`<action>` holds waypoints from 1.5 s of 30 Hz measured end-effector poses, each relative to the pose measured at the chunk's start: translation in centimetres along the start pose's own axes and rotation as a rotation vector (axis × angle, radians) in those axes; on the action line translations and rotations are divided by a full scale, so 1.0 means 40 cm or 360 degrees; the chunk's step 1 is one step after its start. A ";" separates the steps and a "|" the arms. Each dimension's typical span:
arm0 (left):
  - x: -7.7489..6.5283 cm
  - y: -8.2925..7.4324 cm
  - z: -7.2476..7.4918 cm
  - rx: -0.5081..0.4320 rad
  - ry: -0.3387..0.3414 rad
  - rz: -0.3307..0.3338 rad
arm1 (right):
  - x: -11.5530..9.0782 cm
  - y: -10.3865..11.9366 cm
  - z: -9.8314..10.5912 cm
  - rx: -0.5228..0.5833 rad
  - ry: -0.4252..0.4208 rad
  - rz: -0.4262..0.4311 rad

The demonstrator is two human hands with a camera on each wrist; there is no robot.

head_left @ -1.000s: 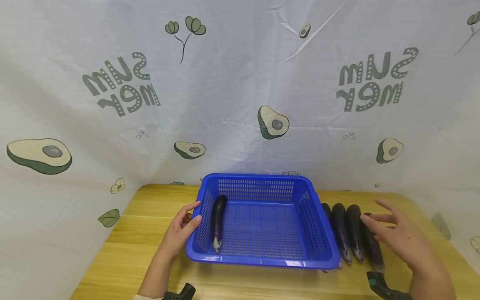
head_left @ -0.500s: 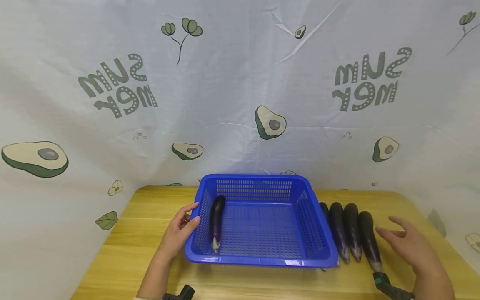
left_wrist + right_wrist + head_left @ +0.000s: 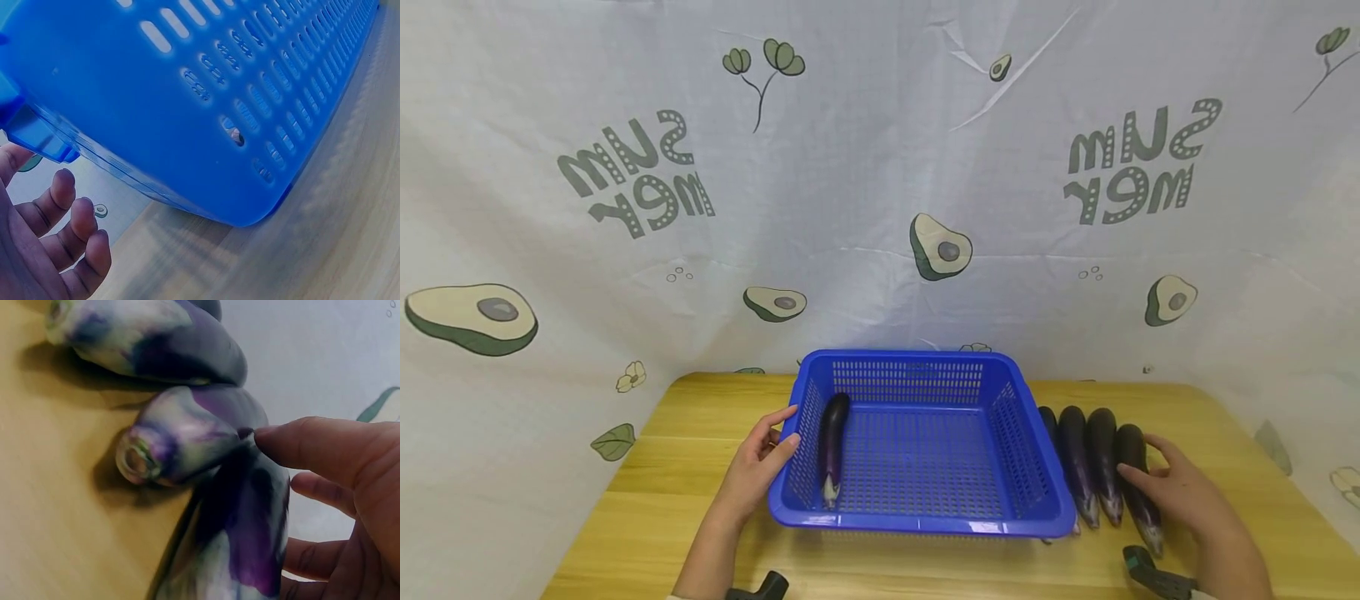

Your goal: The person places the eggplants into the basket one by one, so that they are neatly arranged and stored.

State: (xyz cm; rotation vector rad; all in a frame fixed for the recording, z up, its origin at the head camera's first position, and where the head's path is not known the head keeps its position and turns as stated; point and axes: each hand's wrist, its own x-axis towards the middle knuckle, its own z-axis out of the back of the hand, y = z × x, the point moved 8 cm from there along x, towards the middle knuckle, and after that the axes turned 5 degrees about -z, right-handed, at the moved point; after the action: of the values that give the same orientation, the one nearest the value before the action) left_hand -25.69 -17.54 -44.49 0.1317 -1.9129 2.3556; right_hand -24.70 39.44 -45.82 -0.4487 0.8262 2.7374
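Observation:
A blue plastic basket (image 3: 917, 525) stands on the table with one dark purple eggplant (image 3: 832, 442) lying along its left side. My left hand (image 3: 760, 461) holds the basket's left rim with thumb and index finger; its other fingers curl loosely below the rim in the left wrist view. To the right of the basket, several eggplants (image 3: 1078, 458) lie side by side. My right hand (image 3: 1183, 492) is at the outermost eggplant (image 3: 244, 519), the thumb on one side and the fingers on the other.
The wooden table (image 3: 647, 500) extends around the basket. Behind it hangs a pale curtain (image 3: 850, 167) printed with avocados. Part of one eggplant is hidden behind the basket's right wall.
My right hand first drew away to the right from the outermost eggplant, then came back left onto it. The left hand and the basket stay in place.

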 end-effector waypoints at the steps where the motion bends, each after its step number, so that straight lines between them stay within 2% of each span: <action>1: -0.001 0.000 0.000 0.0001 -0.0001 0.0001 | -0.001 0.002 -0.002 -0.0014 -0.0001 -0.0003; 13: -0.003 0.000 0.000 -0.0002 -0.0009 0.0011 | -0.001 0.016 0.002 -0.0057 -0.0057 0.0052; 20: -0.001 -0.002 0.001 -0.0006 -0.0006 0.0003 | -0.001 0.019 0.003 -0.0019 -0.0037 0.0072; 29: 0.004 0.001 0.001 -0.0016 -0.0006 -0.0003 | -0.015 0.034 0.024 0.0324 -0.0022 0.0068; 39: 0.003 0.001 0.001 -0.0012 -0.0005 0.0000 | -0.053 0.086 0.054 0.0391 -0.0015 0.0073; 45: 0.002 -0.001 0.000 -0.0025 -0.0005 0.0021 | -0.071 0.138 0.067 0.0454 -0.0066 0.0129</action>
State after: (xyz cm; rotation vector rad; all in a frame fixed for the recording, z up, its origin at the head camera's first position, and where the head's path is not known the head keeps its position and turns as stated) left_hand -25.75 -17.56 -44.46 0.1218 -1.9395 2.3495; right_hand -24.43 36.09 -39.97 -0.3043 1.2247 2.6302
